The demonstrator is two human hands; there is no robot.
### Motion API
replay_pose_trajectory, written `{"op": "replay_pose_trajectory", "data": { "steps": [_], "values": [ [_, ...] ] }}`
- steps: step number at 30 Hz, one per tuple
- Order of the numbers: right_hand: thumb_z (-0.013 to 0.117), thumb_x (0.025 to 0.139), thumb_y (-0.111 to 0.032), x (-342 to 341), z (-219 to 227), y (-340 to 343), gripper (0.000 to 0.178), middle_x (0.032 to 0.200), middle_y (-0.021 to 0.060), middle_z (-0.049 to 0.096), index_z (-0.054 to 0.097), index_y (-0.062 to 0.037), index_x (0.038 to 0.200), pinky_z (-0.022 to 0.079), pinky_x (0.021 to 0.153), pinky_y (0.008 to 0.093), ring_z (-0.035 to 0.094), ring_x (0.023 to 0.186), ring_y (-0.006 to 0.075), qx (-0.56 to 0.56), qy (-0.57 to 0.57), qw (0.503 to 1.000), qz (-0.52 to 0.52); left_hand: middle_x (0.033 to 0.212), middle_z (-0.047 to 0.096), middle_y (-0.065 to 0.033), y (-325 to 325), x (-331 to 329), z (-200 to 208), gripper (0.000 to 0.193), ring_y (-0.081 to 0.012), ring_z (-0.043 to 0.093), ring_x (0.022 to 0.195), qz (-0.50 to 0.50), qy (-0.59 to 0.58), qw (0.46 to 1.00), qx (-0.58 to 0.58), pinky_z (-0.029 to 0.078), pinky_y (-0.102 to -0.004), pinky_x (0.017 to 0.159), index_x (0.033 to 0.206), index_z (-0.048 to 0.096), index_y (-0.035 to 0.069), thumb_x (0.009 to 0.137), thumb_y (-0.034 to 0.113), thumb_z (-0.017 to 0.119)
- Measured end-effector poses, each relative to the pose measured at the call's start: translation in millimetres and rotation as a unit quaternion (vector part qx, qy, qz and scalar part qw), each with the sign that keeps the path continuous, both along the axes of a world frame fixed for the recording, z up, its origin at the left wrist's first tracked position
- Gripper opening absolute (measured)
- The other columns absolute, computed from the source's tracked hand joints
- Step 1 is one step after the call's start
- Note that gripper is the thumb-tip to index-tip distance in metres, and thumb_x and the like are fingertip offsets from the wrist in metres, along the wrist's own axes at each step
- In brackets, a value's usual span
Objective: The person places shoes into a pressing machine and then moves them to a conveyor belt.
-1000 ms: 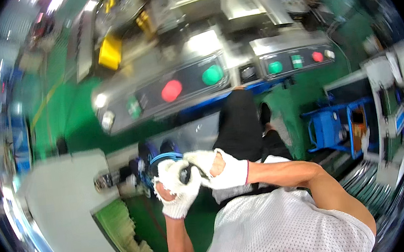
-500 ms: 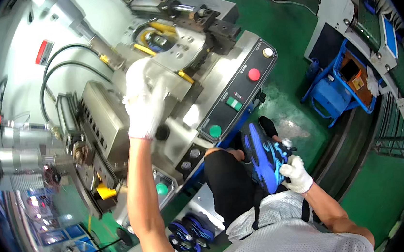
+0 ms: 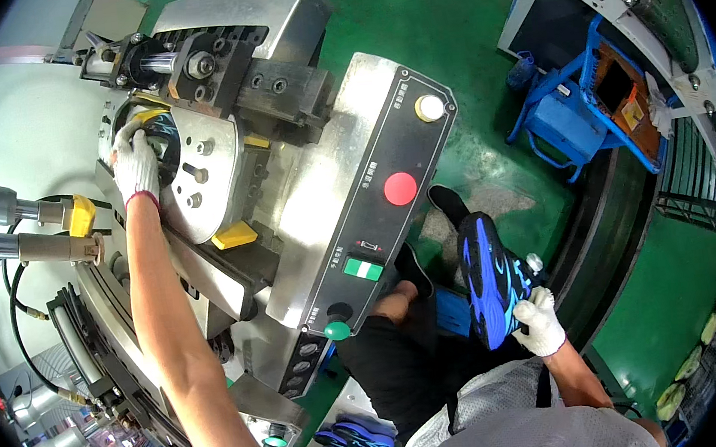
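Observation:
My left hand (image 3: 137, 163), in a white knit glove, reaches into the metal machine's opening. Its fingers are closed on a dark shoe with blue pattern (image 3: 163, 130), seated among yellow pads; glove and metal hide much of this shoe. In front of the shoe lies a curved metal plate (image 3: 202, 165) with bolts. On the right, my gloved right hand (image 3: 542, 322) grips a black and blue sneaker (image 3: 486, 284) by one end. That sneaker is held above my lap, its blue sole facing left.
A control panel (image 3: 383, 212) with red, green and white buttons runs along the machine's front. Several blue-black sneakers (image 3: 357, 439) lie below on the left. A blue chair (image 3: 576, 116) stands at right beside a conveyor (image 3: 663, 30). Metal cylinders (image 3: 5, 231) project at far left.
The view has shifted closer to the machine. My left hand has gone from above the machine's front to the shoe in its opening. My right hand still holds the sneaker.

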State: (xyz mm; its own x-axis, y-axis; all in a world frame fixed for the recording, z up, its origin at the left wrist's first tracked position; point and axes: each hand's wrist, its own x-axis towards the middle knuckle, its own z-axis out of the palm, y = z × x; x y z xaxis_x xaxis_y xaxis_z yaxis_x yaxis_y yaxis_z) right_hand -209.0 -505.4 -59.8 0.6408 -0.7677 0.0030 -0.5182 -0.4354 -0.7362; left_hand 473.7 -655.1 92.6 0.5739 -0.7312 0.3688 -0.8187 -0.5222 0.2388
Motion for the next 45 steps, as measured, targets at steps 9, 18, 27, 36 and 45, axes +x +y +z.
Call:
{"op": "replay_pose_trajectory", "data": {
  "steps": [9, 18, 27, 36, 45],
  "values": [
    [0.079, 0.054, 0.005, 3.9, 12.3, 38.5, 0.049, 0.077, 0.0049, 0.040, 0.059, -0.0173, 0.092, 0.035, 0.059, 0.0420, 0.047, 0.070, 0.0280, 0.000, -0.040, 0.999, -0.020, 0.127, 0.070, -0.0178, 73.1, -97.0, 95.8, 0.030, -0.0280, 0.068, 0.115, 0.016, -0.037, 0.960, -0.278, 0.051, -0.0375, 0.102, 0.133, 0.066, 0.003, 0.106, 0.014, 0.059],
    [0.078, 0.088, -0.009, 94.5, 69.0, -13.8, 0.032, 0.102, 0.0040, 0.063, 0.064, -0.0082, 0.117, 0.054, 0.078, 0.0353, 0.063, 0.092, 0.0153, 0.169, -0.234, 0.948, -0.133, 0.121, 0.069, -0.0173, 313.3, -307.1, 97.6, 0.023, -0.0369, 0.065, 0.114, -0.193, 0.058, 0.973, -0.113, 0.049, -0.0470, 0.103, 0.100, 0.073, 0.006, 0.082, -0.007, 0.066],
    [0.079, 0.085, -0.057, 421.3, 238.8, -181.0, 0.074, 0.110, 0.0200, 0.074, 0.069, 0.0089, 0.117, 0.055, 0.087, 0.0381, 0.070, 0.099, 0.0233, -0.091, -0.152, 0.980, 0.096, 0.117, 0.068, -0.0123, 477.0, -405.9, -53.6, 0.035, -0.0350, 0.066, 0.098, -0.175, 0.299, 0.938, -0.028, 0.056, -0.0441, 0.085, 0.109, 0.075, 0.016, 0.075, 0.009, 0.082],
    [0.066, 0.085, -0.055, 622.5, 152.5, -209.1, 0.064, 0.120, 0.0266, 0.073, 0.076, 0.0002, 0.116, 0.054, 0.100, 0.0436, 0.071, 0.114, 0.0382, -0.245, 0.123, 0.955, 0.112, 0.129, 0.067, -0.0192, 477.8, -401.5, -64.4, 0.036, -0.0378, 0.066, 0.113, -0.095, 0.349, 0.926, -0.108, 0.052, -0.0486, 0.103, 0.116, 0.077, 0.011, 0.081, 0.009, 0.081],
    [0.058, 0.095, -0.059, 585.5, 195.0, -176.1, 0.074, 0.130, 0.0304, 0.067, 0.067, 0.0076, 0.126, 0.050, 0.106, 0.0453, 0.065, 0.123, 0.0418, -0.200, 0.153, 0.947, 0.201, 0.128, 0.067, -0.0136, 480.0, -393.6, -71.9, 0.026, -0.0396, 0.061, 0.122, -0.105, 0.398, 0.906, -0.102, 0.050, -0.0512, 0.107, 0.104, 0.080, 0.017, 0.077, 0.013, 0.082]
  ]
}}
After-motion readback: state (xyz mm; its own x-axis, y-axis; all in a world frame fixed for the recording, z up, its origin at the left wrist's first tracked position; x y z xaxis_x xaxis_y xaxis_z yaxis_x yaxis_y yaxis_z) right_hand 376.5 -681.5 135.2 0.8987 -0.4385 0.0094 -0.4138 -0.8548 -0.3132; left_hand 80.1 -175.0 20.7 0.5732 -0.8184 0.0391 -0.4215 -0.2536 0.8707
